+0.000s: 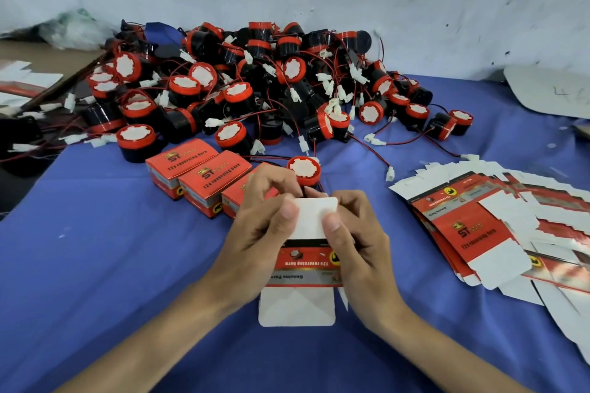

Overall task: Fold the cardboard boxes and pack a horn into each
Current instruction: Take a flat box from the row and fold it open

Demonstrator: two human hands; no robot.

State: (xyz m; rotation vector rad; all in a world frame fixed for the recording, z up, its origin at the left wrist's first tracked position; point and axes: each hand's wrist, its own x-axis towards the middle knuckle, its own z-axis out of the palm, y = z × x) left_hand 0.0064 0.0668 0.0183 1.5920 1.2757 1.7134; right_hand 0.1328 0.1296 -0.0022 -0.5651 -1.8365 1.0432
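Now, mid-fold. Carton [303, 265] is held just above the blue tabletop [111, 249], dead centre in front of the person. Left grip [261, 233] and right grip [357, 242] flank it, fingers curled round its two sides, both thumbs pressing on the white far flap [314, 214]. Neither grip holds anything else.

Carton's long axis runs straight away from the person, flap to flap. Near flap [297, 309] lies open and flat, pointing back toward the body. Cannot see inside the carton, so cannot say whether it is loaded.

Key relation: one loose horn [304, 169], red cap up, sits directly beyond the far flap, on the line of the carton's long axis. It is roughly between the two grips, with the left fingertips nearer; touching or not, cannot tell. Judgement: a short forward reach by the left would take it.

Elsewhere: three closed boxes [198, 175] in a row just left of the horn; big horn pile [255, 80] with tangled wires further back; fanned stack of flat cartons [479, 226] well off to the right.
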